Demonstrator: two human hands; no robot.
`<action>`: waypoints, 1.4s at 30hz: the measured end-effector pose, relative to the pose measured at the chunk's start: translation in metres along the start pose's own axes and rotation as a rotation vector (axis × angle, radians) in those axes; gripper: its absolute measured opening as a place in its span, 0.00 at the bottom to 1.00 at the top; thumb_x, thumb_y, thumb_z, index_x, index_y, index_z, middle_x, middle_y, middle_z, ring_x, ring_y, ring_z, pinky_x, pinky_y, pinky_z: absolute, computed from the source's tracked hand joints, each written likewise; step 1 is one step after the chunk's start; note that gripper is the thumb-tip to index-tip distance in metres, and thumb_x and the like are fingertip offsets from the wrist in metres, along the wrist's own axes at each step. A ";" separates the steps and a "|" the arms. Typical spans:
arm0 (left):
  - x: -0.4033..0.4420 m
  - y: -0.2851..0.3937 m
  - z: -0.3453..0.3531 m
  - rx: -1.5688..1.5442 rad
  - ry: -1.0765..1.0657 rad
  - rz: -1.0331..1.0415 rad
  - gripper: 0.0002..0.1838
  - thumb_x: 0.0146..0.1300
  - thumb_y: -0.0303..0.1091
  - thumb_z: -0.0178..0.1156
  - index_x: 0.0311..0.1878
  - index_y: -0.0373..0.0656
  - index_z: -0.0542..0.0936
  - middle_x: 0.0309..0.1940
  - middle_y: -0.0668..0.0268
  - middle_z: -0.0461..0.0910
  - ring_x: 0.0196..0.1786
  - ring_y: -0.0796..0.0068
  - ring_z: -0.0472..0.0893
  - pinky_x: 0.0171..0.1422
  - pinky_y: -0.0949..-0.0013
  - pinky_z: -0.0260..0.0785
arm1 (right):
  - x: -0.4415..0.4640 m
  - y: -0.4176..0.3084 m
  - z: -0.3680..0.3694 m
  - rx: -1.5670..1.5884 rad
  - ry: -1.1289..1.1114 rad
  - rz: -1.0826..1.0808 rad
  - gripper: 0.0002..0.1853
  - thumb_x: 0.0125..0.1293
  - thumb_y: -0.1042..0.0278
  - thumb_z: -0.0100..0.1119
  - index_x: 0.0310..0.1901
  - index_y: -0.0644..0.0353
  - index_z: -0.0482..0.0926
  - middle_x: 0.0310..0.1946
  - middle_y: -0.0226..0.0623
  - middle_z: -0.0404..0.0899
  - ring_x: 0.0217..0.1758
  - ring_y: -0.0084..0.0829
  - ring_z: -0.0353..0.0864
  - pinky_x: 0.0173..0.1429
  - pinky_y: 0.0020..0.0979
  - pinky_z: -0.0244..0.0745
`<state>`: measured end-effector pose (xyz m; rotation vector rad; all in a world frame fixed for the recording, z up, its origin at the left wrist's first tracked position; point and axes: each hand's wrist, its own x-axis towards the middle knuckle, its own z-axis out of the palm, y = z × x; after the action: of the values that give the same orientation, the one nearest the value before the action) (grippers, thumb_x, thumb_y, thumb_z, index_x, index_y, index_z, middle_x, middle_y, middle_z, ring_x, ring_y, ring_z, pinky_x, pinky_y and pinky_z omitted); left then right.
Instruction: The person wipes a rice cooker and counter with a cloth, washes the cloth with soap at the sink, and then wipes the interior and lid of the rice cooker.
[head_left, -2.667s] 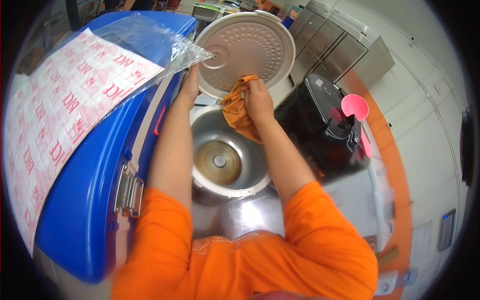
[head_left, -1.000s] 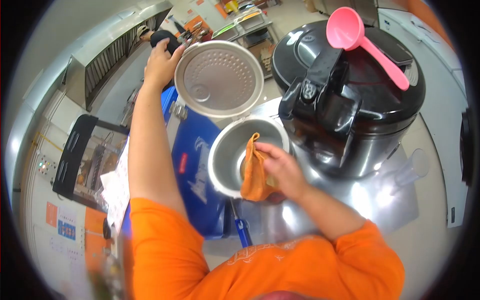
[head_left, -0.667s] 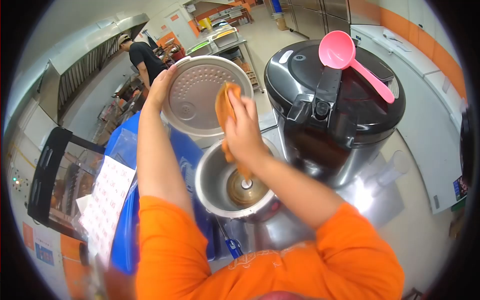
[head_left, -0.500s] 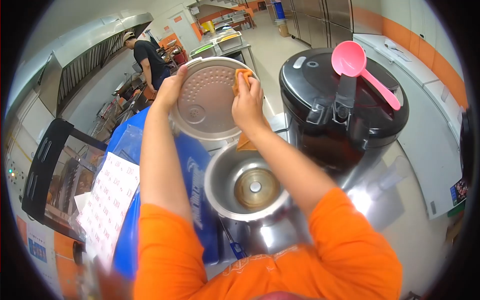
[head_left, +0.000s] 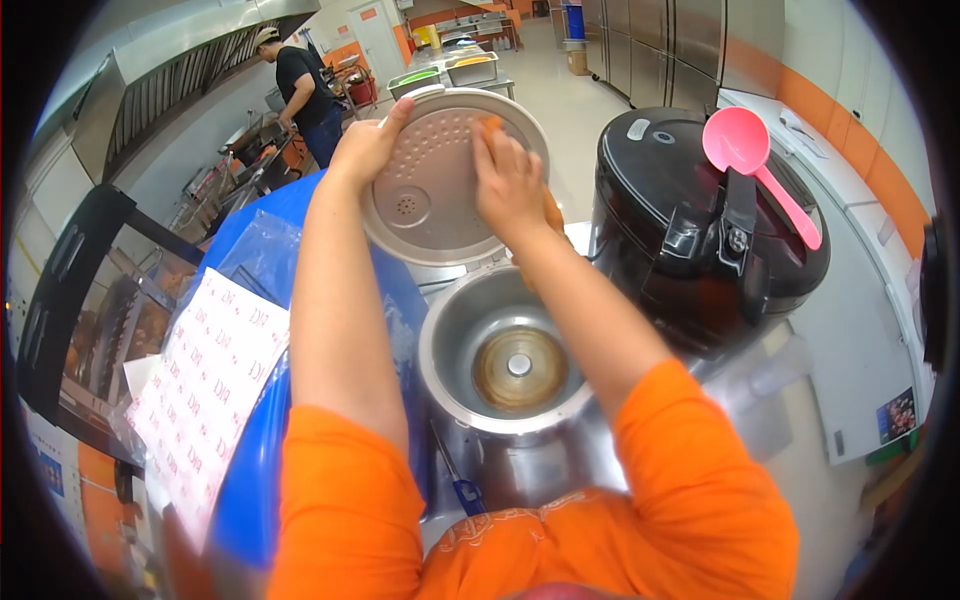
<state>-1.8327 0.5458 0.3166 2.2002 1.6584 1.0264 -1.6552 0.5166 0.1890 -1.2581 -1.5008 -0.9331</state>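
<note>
Near foreground: a slim lighter with a blue handle [head_left: 467,495] lies just beside a round, open silver metal pot [head_left: 455,330], whose inner floor shows a brownish ring about a pale central disc. At left, a white sheet with red print [head_left: 215,380] rests over a glossy blue plastic chest [head_left: 262,475].

Middle ground: a round grey metal lid with rows of raised dimples [head_left: 445,185] stands tilted up behind the pot. The left hand [head_left: 370,150] grips its upper left rim, fingers mostly hidden. The right hand [head_left: 508,185], slightly blurred, is closed on an orange-brown cloth [head_left: 552,212] and presses against the lid's upper right inner face. One second earlier, hand and cloth were over the pot's opening; the rubbing is now judged to be confined to the lid.

At right stands a glossy black lidded cooker [head_left: 665,190] bearing a pink plastic ladle [head_left: 740,140].

Background: a person in a black shirt [head_left: 308,90] works at a counter.
</note>
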 end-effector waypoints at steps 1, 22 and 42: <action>-0.002 0.000 0.000 -0.012 -0.005 -0.010 0.51 0.51 0.79 0.38 0.37 0.29 0.80 0.33 0.46 0.80 0.42 0.55 0.79 0.50 0.64 0.67 | 0.017 -0.003 -0.002 0.045 -0.006 -0.026 0.27 0.56 0.73 0.47 0.61 0.57 0.67 0.55 0.33 0.66 0.56 0.32 0.66 0.55 0.38 0.57; 0.001 -0.008 0.004 0.018 0.001 0.042 0.47 0.49 0.77 0.46 0.29 0.30 0.81 0.23 0.52 0.79 0.31 0.59 0.80 0.38 0.62 0.69 | 0.001 -0.010 0.012 0.031 -0.051 0.087 0.32 0.56 0.73 0.45 0.66 0.64 0.57 0.59 0.42 0.58 0.59 0.38 0.61 0.57 0.41 0.55; -0.003 -0.004 0.000 0.061 -0.032 0.073 0.48 0.50 0.78 0.44 0.35 0.32 0.82 0.28 0.48 0.81 0.37 0.53 0.81 0.44 0.60 0.70 | 0.004 -0.040 0.013 0.100 -0.057 0.325 0.34 0.53 0.74 0.47 0.65 0.64 0.57 0.60 0.46 0.57 0.61 0.43 0.58 0.61 0.45 0.54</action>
<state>-1.8358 0.5443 0.3130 2.3195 1.6285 0.9653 -1.6969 0.5227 0.1902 -1.4127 -1.3172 -0.6071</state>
